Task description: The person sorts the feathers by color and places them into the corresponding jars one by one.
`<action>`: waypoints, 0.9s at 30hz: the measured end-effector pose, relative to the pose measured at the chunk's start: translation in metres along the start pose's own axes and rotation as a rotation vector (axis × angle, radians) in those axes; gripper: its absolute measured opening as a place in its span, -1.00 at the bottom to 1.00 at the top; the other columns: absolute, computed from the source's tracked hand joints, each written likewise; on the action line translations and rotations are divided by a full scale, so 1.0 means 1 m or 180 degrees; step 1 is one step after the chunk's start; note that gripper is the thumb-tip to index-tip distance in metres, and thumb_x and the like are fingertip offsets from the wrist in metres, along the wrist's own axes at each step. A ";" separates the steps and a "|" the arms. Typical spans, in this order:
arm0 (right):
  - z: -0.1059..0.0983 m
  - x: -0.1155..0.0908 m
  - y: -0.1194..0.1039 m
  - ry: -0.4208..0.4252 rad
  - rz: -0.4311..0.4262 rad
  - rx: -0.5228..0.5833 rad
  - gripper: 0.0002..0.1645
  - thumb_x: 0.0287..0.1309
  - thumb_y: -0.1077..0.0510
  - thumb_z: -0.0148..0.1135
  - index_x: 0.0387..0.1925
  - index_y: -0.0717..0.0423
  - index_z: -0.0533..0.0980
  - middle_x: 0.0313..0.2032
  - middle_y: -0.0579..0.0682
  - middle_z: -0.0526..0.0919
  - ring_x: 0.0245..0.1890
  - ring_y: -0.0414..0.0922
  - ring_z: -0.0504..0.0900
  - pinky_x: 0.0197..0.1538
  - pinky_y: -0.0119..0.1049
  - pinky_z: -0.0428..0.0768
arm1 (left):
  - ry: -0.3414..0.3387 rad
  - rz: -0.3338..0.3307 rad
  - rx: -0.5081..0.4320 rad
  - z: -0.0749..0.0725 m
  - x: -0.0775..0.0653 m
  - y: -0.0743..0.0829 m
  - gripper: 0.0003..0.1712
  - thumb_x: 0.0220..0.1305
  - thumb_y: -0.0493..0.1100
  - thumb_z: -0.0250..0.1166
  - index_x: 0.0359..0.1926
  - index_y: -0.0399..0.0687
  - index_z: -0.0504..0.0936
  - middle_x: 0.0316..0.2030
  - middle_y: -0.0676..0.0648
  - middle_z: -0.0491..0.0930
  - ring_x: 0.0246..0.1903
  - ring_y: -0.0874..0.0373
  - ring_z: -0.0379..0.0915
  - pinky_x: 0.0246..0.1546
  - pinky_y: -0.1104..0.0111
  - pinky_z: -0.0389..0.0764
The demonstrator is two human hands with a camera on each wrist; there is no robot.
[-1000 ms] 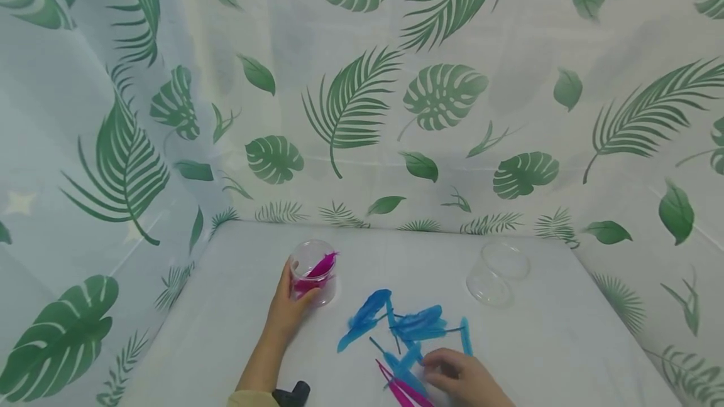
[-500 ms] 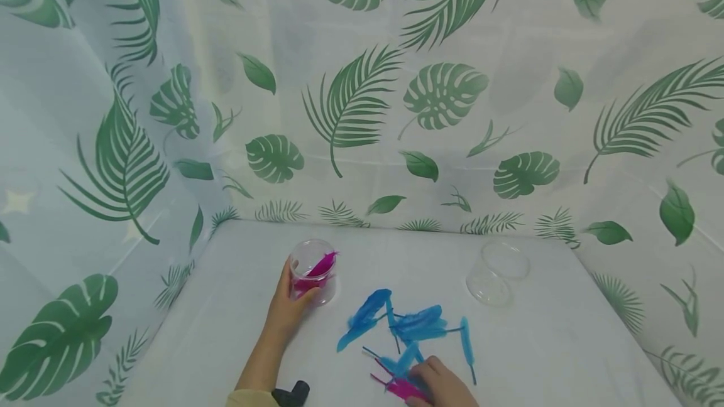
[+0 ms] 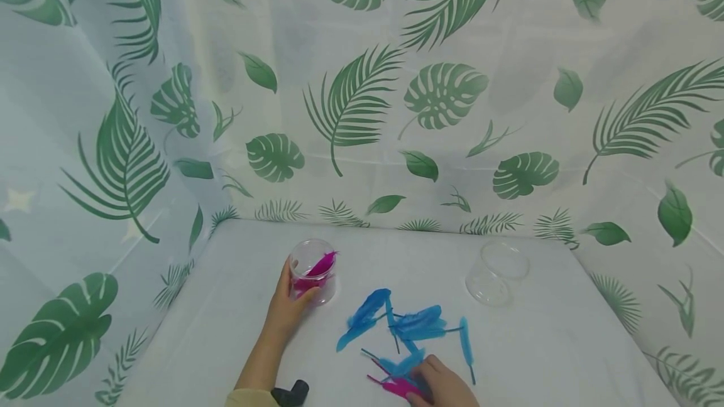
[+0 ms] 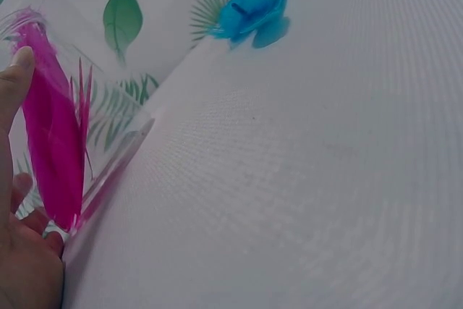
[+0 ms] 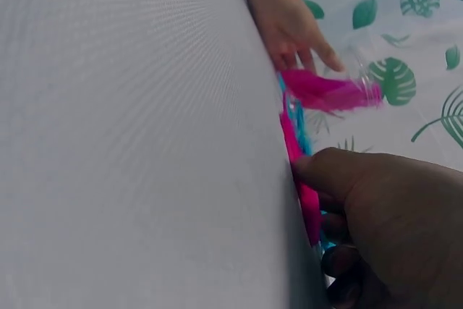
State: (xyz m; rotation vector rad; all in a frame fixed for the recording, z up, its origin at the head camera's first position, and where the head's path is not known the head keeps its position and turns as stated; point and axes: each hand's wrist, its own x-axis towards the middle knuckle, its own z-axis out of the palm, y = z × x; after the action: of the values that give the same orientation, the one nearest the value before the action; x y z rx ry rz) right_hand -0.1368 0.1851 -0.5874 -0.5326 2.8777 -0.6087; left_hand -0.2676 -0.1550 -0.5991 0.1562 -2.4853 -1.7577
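Pink feathers (image 3: 398,387) are lying low-centre in frame, right hand (image 3: 444,385) pinching them. Blue feathers (image 3: 406,366) are crowding in, so lifting could be snagging those too. Left hand (image 3: 287,314) is gripping the clear cup (image 3: 325,294), left of centre.

Beside the white desk (image 5: 145,142), a pink feather (image 5: 311,211) is pinched in the right grip (image 5: 394,222); beyond, a clear cup (image 5: 371,93) with pink inside is held by the left grip (image 5: 291,23).
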 end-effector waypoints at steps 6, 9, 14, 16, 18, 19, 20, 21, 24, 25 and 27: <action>0.000 0.002 -0.002 -0.0027 -0.0092 -0.0055 -0.72 0.22 -0.17 0.28 -0.25 -0.09 0.59 -0.34 -0.31 0.39 -0.43 -0.44 0.35 -0.30 -0.39 0.55 | -0.0001 0.0017 -0.0020 0.000 0.001 -0.001 0.20 0.00 0.42 0.41 0.52 0.60 -0.15 0.55 0.04 0.04 0.55 -0.15 -0.12 0.41 -0.18 0.12; 0.001 0.002 0.001 -0.0044 -0.0082 0.0053 -0.79 0.24 -0.15 0.27 -0.28 -0.14 0.58 -0.35 -0.33 0.38 -0.43 -0.46 0.32 -0.32 -0.42 0.51 | 0.0007 0.0014 -0.0028 0.000 0.001 0.000 0.22 -0.03 0.44 0.41 0.52 0.61 -0.15 0.55 0.04 0.04 0.54 -0.16 -0.11 0.41 -0.17 0.12; -0.002 0.001 0.006 0.0162 -0.0073 0.0489 -0.85 0.30 -0.11 0.22 -0.25 -0.17 0.57 -0.32 -0.36 0.48 -0.35 -0.48 0.41 -0.26 -0.43 0.55 | 0.0000 -0.0023 -0.0015 0.000 0.000 0.000 0.23 -0.05 0.46 0.40 0.52 0.61 -0.16 0.56 0.04 0.03 0.55 -0.17 -0.12 0.40 -0.20 0.12; -0.005 0.000 0.006 0.0236 -0.0034 0.0642 -0.84 0.30 -0.10 0.22 -0.23 -0.15 0.58 -0.32 -0.36 0.54 -0.33 -0.47 0.45 -0.25 -0.42 0.56 | -0.0005 -0.0039 -0.0023 0.000 0.000 0.000 0.22 -0.04 0.45 0.40 0.52 0.62 -0.16 0.56 0.04 0.02 0.55 -0.16 -0.13 0.40 -0.19 0.12; -0.007 -0.001 0.006 0.0261 0.0091 0.0765 -0.80 0.30 -0.12 0.22 -0.20 -0.13 0.59 -0.32 -0.36 0.59 -0.33 -0.47 0.49 -0.23 -0.43 0.58 | -0.0003 -0.0046 -0.0019 0.001 0.000 0.000 0.22 -0.04 0.46 0.40 0.52 0.62 -0.16 0.56 0.04 0.02 0.55 -0.16 -0.13 0.40 -0.18 0.13; -0.008 -0.001 0.006 0.0242 0.0179 0.0839 -0.77 0.29 -0.13 0.22 -0.17 -0.13 0.59 -0.32 -0.35 0.60 -0.33 -0.46 0.49 -0.23 -0.44 0.58 | -0.0002 -0.0051 -0.0014 0.001 0.001 0.000 0.22 -0.04 0.46 0.39 0.52 0.61 -0.16 0.56 0.04 0.02 0.55 -0.16 -0.13 0.40 -0.18 0.13; -0.008 -0.001 0.006 0.0203 0.0296 0.0947 -0.73 0.28 -0.15 0.23 -0.14 -0.12 0.60 -0.32 -0.33 0.61 -0.33 -0.45 0.49 -0.24 -0.44 0.58 | 0.0000 -0.0053 -0.0002 0.001 0.001 0.000 0.22 -0.03 0.46 0.39 0.52 0.61 -0.17 0.56 0.04 0.01 0.55 -0.17 -0.13 0.40 -0.18 0.14; -0.009 0.000 0.006 0.0162 0.0416 0.1068 -0.69 0.27 -0.17 0.23 -0.11 -0.10 0.60 -0.32 -0.30 0.61 -0.34 -0.43 0.49 -0.26 -0.44 0.57 | 0.0002 -0.0052 -0.0002 0.001 0.001 -0.001 0.22 -0.03 0.46 0.39 0.52 0.61 -0.17 0.56 0.04 0.01 0.55 -0.16 -0.13 0.40 -0.18 0.13; -0.010 0.000 0.007 0.0109 0.0685 0.1405 -0.61 0.27 -0.23 0.21 -0.09 -0.06 0.59 -0.30 -0.24 0.63 -0.33 -0.38 0.50 -0.26 -0.44 0.55 | 0.0004 -0.0057 0.0013 0.001 0.002 -0.001 0.23 -0.04 0.46 0.40 0.52 0.61 -0.17 0.56 0.04 0.01 0.55 -0.16 -0.13 0.40 -0.19 0.13; -0.011 -0.001 0.007 0.0104 0.0748 0.1515 -0.60 0.27 -0.23 0.20 -0.09 -0.05 0.59 -0.30 -0.22 0.63 -0.33 -0.36 0.50 -0.27 -0.44 0.54 | 0.0006 -0.0051 0.0020 0.001 0.002 -0.001 0.23 -0.04 0.46 0.40 0.52 0.60 -0.17 0.56 0.04 0.01 0.55 -0.16 -0.13 0.40 -0.19 0.13; -0.011 -0.001 0.007 0.0179 0.0847 0.1678 -0.63 0.28 -0.21 0.20 -0.13 -0.04 0.58 -0.33 -0.18 0.62 -0.37 -0.34 0.49 -0.31 -0.44 0.51 | 0.0006 -0.0046 0.0020 0.000 0.001 -0.001 0.23 -0.05 0.47 0.39 0.52 0.61 -0.16 0.56 0.04 0.02 0.55 -0.16 -0.12 0.40 -0.19 0.13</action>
State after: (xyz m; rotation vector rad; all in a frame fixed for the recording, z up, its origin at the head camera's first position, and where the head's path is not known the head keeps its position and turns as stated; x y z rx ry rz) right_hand -0.1402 0.1955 -0.5805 -0.0547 2.6042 -1.2822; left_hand -0.2691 -0.1553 -0.6004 0.1768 -2.4946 -1.7546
